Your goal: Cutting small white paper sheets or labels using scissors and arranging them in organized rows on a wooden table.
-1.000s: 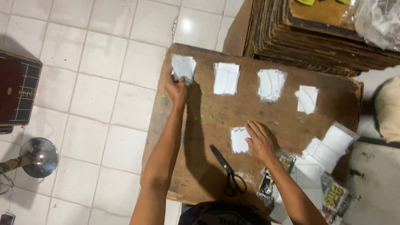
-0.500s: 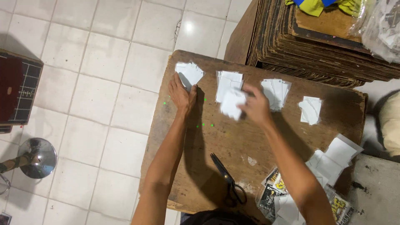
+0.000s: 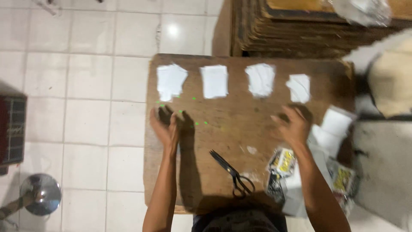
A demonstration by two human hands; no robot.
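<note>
Along board's far edge, four white paper stacks (image 3: 214,81), yellow packets (image 3: 283,162) right

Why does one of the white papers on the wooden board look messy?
The leftmost white paper stack has ragged, uneven edges, unlike the squarer stack beside it. Small white scraps also lie loose on the board near the scissors.

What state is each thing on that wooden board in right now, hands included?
Left hand: open, empty, on the board.
Right hand: blurred, fingers spread, empty.
Scissors: closed, lying flat.
White paper stacks: four in a row, untouched.
Printed packets: heaped at the board's right edge.
</note>
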